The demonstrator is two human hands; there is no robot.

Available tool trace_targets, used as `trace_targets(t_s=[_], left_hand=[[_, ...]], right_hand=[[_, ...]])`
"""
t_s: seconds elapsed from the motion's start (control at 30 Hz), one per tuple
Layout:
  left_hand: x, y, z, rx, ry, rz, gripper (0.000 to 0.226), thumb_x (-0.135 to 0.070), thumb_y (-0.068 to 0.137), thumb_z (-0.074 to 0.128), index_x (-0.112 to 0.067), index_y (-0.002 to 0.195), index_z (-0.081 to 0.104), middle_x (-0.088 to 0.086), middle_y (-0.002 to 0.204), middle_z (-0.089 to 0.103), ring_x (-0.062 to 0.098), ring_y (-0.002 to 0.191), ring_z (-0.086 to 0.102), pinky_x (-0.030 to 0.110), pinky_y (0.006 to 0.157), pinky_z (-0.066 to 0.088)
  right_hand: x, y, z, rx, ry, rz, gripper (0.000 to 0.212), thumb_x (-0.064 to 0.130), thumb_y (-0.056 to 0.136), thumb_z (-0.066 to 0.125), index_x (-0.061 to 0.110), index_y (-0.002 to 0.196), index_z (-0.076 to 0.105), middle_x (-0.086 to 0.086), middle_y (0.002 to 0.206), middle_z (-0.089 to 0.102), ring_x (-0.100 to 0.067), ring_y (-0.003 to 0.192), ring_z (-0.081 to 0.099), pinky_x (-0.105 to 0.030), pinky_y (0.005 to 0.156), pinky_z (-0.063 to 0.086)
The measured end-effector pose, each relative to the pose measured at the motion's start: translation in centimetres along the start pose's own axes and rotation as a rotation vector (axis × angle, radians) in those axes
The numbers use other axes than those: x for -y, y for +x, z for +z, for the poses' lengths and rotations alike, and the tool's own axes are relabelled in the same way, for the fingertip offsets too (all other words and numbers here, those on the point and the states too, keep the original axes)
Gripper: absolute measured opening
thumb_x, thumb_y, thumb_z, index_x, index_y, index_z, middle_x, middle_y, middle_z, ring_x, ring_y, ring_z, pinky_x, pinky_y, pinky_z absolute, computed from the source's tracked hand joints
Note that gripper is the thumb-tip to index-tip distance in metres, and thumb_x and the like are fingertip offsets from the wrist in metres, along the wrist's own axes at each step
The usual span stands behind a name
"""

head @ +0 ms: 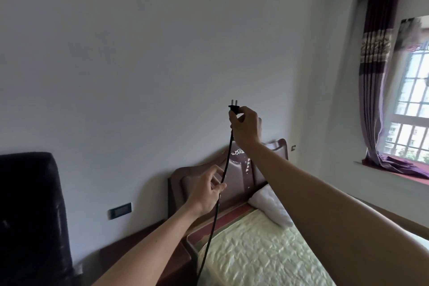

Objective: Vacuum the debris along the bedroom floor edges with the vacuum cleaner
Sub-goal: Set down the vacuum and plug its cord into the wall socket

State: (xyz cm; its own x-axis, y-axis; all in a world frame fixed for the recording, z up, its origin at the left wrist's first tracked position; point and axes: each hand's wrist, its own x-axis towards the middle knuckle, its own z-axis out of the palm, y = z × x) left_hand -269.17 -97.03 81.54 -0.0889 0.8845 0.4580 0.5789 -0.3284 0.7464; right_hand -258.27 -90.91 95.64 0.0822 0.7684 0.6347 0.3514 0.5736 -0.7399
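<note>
near the middle of the frame the right hand (246,126) pinches a black plug (234,108) between thumb and fingers, its two prongs pointing up against the pale wall (139,53). the cord (216,211) drops from the plug, passes through the left hand (207,187) lower and a little to the left, where curled fingers grip it, then runs down and out past the bottom edge. behind the hands stands a dark red headboard (236,176); the bed (260,246) with its cream quilted cover fills the lower right, a white pillow (269,204) leaning at its head. a dark socket (120,210) sits low on the wall at lower left, beside a black chair (30,204) at the left edge. at upper right a purple curtain (373,72) hangs beside a barred window (411,104).
</note>
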Motion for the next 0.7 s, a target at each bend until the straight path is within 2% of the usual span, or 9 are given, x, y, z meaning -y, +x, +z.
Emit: trace_targets(t_s=[0.13,0.27,0.4,0.57,0.7], left_hand=[[2.3,3.1,0.2,-0.031,0.004,-0.007,0.025,-0.011,0.092,0.067,-0.032,0.091,0.053,-0.001,0.078,0.058,0.0,0.051,0.057,0.012,0.047,0.044],[5.1,6.9,-0.4,-0.084,0.035,-0.014,0.025,-0.013,0.092,0.067,-0.031,0.088,0.051,-0.002,0.079,0.059,0.001,0.055,0.056,0.009,0.05,0.044],[8.9,10.3,-1.6,-0.098,0.024,-0.057,0.019,-0.013,0.093,0.066,-0.027,0.091,0.054,-0.001,0.079,0.061,0.007,0.057,0.061,0.021,0.051,0.05],[12.8,12.8,-3.6,-0.127,0.085,-0.093,0.018,-0.007,0.092,0.066,-0.021,0.092,0.054,-0.005,0.068,0.059,-0.002,0.048,0.056,0.01,0.048,0.045],[15.8,14.1,-5.2,-0.132,0.123,-0.154,0.018,-0.006,0.093,0.064,-0.021,0.091,0.054,-0.002,0.068,0.059,0.006,0.051,0.057,0.024,0.051,0.055]], right_hand=[[-1.8,2.6,2.7,0.024,0.009,0.003,0.016,0.028,0.094,0.061,0.015,0.096,0.069,-0.011,0.064,0.067,-0.034,0.064,0.067,-0.048,0.066,0.057],[-3.4,5.8,6.8,0.05,0.018,-0.021,0.01,0.029,0.092,0.061,0.021,0.088,0.066,-0.012,0.066,0.067,-0.034,0.065,0.067,-0.053,0.063,0.058],[-5.2,8.7,12.1,0.096,0.042,-0.018,0.015,0.031,0.091,0.062,0.019,0.094,0.069,-0.012,0.066,0.067,-0.034,0.064,0.067,-0.054,0.062,0.058],[-7.4,10.7,17.9,0.155,0.095,0.014,0.016,0.031,0.092,0.062,0.018,0.096,0.07,-0.012,0.069,0.068,-0.033,0.066,0.067,-0.053,0.063,0.059],[-8.8,11.6,22.4,0.204,0.148,0.056,0.014,0.029,0.093,0.063,0.019,0.097,0.071,-0.011,0.066,0.068,-0.033,0.066,0.068,-0.053,0.064,0.059]])
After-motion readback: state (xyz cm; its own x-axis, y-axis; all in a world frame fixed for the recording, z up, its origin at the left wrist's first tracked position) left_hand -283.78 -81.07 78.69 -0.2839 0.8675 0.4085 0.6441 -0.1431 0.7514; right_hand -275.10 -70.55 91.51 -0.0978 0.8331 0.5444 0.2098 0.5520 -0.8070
